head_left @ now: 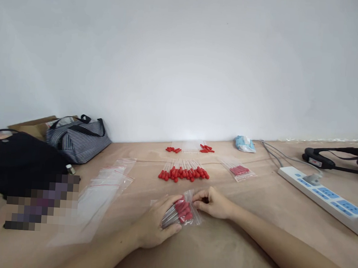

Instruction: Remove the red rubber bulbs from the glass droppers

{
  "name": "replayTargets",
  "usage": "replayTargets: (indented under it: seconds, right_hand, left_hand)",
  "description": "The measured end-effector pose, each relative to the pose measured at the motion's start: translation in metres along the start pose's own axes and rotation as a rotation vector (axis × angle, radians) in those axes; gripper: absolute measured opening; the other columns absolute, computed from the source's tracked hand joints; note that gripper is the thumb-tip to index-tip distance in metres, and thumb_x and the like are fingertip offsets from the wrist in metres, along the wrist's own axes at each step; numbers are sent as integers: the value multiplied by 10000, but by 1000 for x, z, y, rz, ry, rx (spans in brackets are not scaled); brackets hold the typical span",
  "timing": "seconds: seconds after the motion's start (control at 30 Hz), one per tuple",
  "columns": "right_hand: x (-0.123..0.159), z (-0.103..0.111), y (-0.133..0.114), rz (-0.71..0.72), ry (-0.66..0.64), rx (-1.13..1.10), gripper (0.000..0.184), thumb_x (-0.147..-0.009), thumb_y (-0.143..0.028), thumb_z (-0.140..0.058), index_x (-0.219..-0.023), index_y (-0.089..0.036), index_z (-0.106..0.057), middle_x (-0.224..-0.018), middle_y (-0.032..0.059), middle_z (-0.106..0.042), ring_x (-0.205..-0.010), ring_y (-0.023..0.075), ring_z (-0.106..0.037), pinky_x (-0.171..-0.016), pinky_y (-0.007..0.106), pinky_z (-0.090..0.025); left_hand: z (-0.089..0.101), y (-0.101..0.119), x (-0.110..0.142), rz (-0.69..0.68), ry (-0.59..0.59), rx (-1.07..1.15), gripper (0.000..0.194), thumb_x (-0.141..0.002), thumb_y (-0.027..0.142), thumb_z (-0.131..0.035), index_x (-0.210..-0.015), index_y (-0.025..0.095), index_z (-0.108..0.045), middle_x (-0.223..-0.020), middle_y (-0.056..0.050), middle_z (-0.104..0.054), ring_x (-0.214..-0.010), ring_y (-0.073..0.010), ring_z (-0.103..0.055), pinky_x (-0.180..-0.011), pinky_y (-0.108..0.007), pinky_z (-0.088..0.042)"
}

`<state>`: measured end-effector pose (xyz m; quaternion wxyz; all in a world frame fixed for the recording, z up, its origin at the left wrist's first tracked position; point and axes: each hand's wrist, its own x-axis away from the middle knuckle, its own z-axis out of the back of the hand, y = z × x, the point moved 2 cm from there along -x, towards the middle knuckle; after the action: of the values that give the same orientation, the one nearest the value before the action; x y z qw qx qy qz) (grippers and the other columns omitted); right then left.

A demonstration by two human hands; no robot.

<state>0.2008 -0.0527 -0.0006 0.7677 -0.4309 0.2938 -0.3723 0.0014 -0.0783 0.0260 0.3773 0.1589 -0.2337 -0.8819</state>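
The left hand [153, 225] has its grip around a near clear bag [188, 211] of red-ended sticks [170, 217], the right hand [216, 202] has its grip on its right edge, one packed bag [240, 170] lies farther right, and loose sticks [184, 172] beyond are not yet bagged.

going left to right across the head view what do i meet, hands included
black bag → flat clear bags → left hand → held bag of red-tipped pieces → right hand → lying bag of red-tipped pieces → white power strip
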Motion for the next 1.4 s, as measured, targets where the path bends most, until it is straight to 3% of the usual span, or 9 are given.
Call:
replayTargets:
  seconds: [0.2, 0.3, 0.43, 0.6, 0.93, 1.17, 1.27, 1.4]
  right_hand:
    - [-2, 1, 1, -51, -8, -97, 233, -731, -336, -568, -819, -139, -655, -490, -65, -394, -448, 44, -296, -442, 177, -252]
    - [-3, 4, 2, -47, 15, -120, 371, -617, -373, -683, -916, -160, -633, -554, -65, -412, -479, 48, -329, -451, 173, -268]
    - [-3, 5, 0, -19, 136, 141, 357, -475, -314, -773, -776, -171, -644, -651, -42, -449, -542, 68, -398, -479, 181, -309]
    - [0, 4, -14, 162, 231, 331, 202, -565, -196, -705, -729, -174, -589, -787, 6, -529, -728, 124, -491, -640, 219, -385]
    - [2, 5, -15, 112, 66, 313, 179, -585, -137, -622, -696, -169, -485, -641, -51, -475, -564, 69, -413, -514, 175, -319]
    - [3, 20, -2, 29, -5, 21, 200, -646, -232, -638, -760, -165, -488, -588, -70, -453, -502, 43, -387, -463, 161, -306]
    - [1, 26, 8, -22, -36, -218, 282, -667, -306, -638, -874, -155, -519, -623, -47, -526, -514, 50, -461, -487, 175, -365]
    - [-1, 37, 12, -104, -40, -364, 310, -599, -335, -692, -810, -130, -593, -650, -3, -612, -534, 68, -535, -544, 211, -442]
  left_hand:
    - [2, -3, -15, -47, 21, 7, 548, -718, 301, -570, -1218, 240, -354, -1204, -33, -514, -1071, -211, -494, -933, -342, -375]
    - [1, -9, -22, -70, 29, -13, 535, -731, 315, -553, -1219, 246, -347, -1191, -33, -527, -1052, -210, -508, -910, -342, -391]
    - [-2, -17, -30, -114, 31, -39, 563, -715, 334, -566, -1224, 230, -348, -1215, -50, -510, -1072, -226, -497, -914, -351, -389]
    - [-4, -17, -30, -184, 83, -42, 515, -720, 330, -570, -1190, 217, -393, -1191, -56, -522, -1084, -214, -487, -938, -338, -375]
    - [-3, -16, -27, -159, 71, 7, 490, -721, 339, -590, -1164, 219, -419, -1157, -44, -547, -1030, -197, -522, -888, -313, -405]
    - [4, -15, -25, -70, -2, 8, 501, -720, 371, -587, -1175, 235, -426, -1182, -48, -531, -1045, -214, -509, -893, -344, -395]
    - [5, -14, -25, -40, -17, 1, 495, -720, 389, -582, -1167, 230, -442, -1187, -53, -529, -1056, -222, -500, -903, -355, -387]
    - [6, -13, -25, -38, -10, -12, 482, -719, 392, -582, -1153, 224, -456, -1178, -57, -538, -1050, -219, -506, -898, -353, -393]
